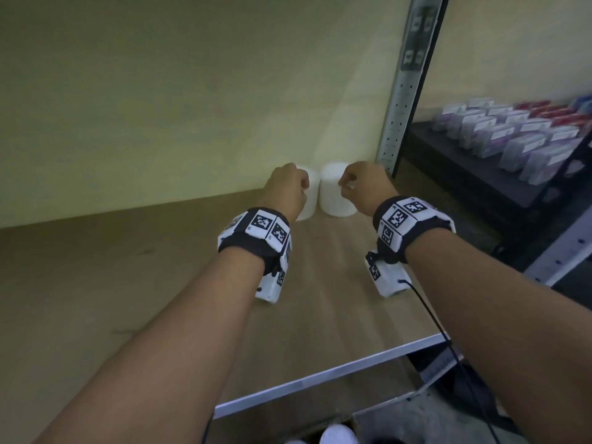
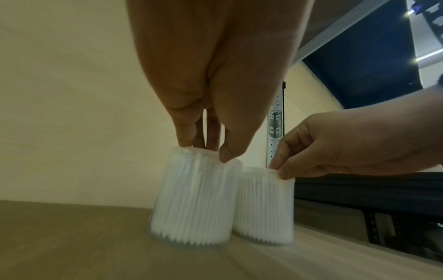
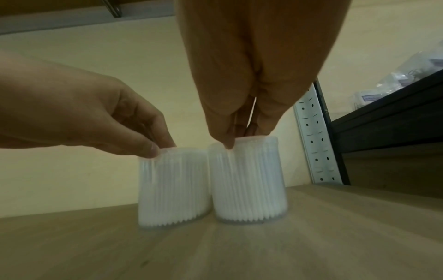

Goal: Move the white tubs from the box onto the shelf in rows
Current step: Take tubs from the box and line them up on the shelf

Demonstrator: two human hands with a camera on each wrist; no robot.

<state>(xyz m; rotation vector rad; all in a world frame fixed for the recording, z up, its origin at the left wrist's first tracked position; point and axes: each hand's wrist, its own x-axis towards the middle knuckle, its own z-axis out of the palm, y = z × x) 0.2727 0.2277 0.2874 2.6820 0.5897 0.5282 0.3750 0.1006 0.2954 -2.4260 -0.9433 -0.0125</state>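
Surroundings: steel upright (image 1: 400,100) right beside tubs, wall behind.
Left tub (image 2: 194,200): left hand (image 2: 210,94) fingers pinching rim.
Right tub (image 3: 248,180): right hand (image 3: 254,75) fingers pinching rim, on shelf (image 1: 128,283).

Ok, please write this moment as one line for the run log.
left hand: pinches left tub top | right hand: pinches right tub top | tubs: upright, side by side on shelf

- Two tubs, the left tub (image 3: 173,187) and the right tub (image 3: 249,181), at frame centre: clear plastic, white inside with fine vertical stripes.
- Shelf (image 1: 96,283): tan wood grain.
- Wristbands (image 1: 256,232): black with black-and-white square markers.
- Wall (image 1: 160,91), upper left: pale yellow.
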